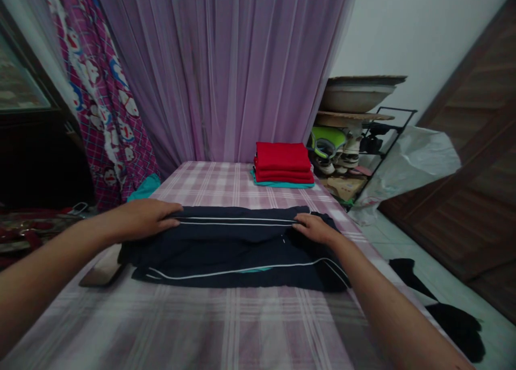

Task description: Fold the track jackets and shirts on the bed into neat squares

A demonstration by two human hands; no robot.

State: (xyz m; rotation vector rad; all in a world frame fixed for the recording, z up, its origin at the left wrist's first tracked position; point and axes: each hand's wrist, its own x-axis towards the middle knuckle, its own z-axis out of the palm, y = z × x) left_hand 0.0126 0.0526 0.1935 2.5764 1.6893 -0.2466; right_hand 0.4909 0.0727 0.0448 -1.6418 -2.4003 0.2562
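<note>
A dark navy garment (237,246) with thin white piping lies folded in a wide strip across the bed. Its exact kind is unclear, and a bit of teal shows through at its near edge. At the left end of its far fold, my left hand (151,219) grips the cloth, thumb toward me. My right hand (316,228) pinches the same fold near its right end. Both hands rest low, close to the bed surface.
Folded red clothes (282,158) are stacked on a teal piece at the bed's far end. A plaid sheet (226,327) covers the bed. A brown flat object (100,268) lies left of the garment. A shoe rack (373,168) stands at right; dark cloth (455,321) lies on the floor.
</note>
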